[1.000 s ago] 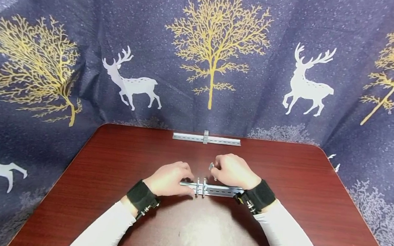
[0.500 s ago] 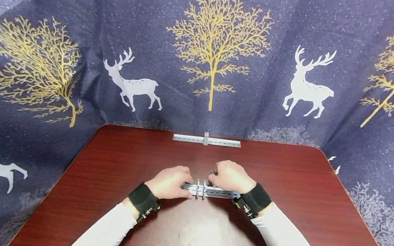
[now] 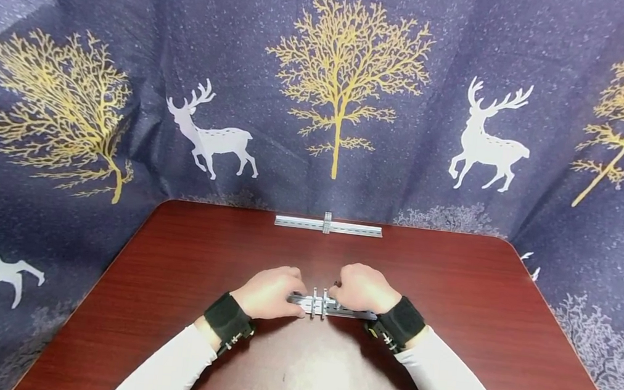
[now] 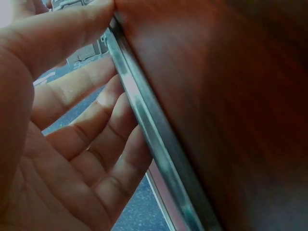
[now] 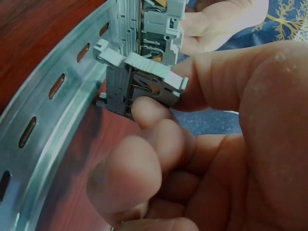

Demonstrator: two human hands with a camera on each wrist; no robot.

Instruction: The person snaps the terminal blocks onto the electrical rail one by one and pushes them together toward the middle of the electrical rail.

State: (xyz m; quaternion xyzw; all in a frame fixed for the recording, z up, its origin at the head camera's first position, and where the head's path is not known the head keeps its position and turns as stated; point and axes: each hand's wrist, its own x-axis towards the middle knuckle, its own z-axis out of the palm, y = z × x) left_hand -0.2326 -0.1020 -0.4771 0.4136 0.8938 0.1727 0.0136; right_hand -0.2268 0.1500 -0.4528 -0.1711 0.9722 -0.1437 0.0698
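Note:
A slotted metal DIN rail (image 3: 354,314) lies crosswise in front of the person. My left hand (image 3: 270,293) holds its left part, thumb on one edge and fingertips along the other, as the left wrist view shows of the rail (image 4: 149,120). Two thin terminal blocks (image 3: 318,304) stand on the rail just right of that hand. Between thumb and index finger my right hand (image 3: 367,288) pinches another grey terminal block (image 5: 149,77). In the right wrist view its foot is right at the rail's edge, tilted, close beside the mounted blocks (image 5: 161,29).
A second DIN rail (image 3: 298,223) with grey blocks (image 3: 327,222) at its middle lies along the far edge of the reddish-brown table (image 3: 219,236). Behind the table hangs a dark blue cloth (image 3: 293,156) printed with deer and trees.
My right hand has come down and toward me, bringing the pinched terminal block to the rail. The left hand keeps its hold on the rail. The head view has tilted slightly upward.

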